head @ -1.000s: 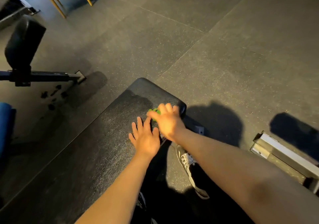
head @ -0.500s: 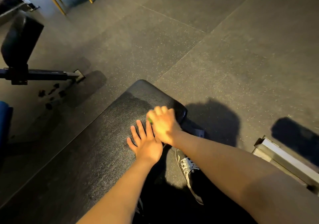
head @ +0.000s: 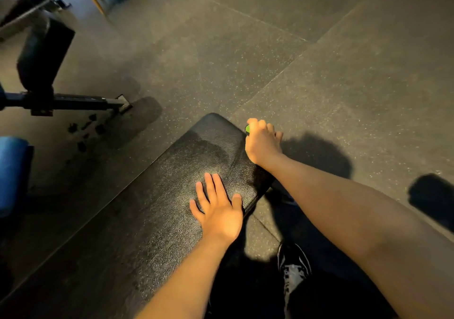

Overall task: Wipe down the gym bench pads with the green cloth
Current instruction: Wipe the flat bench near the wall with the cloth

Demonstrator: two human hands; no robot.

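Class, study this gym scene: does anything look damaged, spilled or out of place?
Small dark scraps lie scattered on the rubber floor beside the black frame foot; what they are is unclear. Nothing else stands out.

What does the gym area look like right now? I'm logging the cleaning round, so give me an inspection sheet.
Surface: black bench pad, textured, with a duller smear near its far end.
Job's things: green cloth, only a sliver showing under the fingers at the pad's far right corner.
Clutter: small dark bits on the floor left of the bench.
Grips: right hand curled round the cloth; left hand flat on the pad.
Cables: nothing seen.
Surroundings: speckled rubber floor, another padded machine at left, a sneaker beside the bench.
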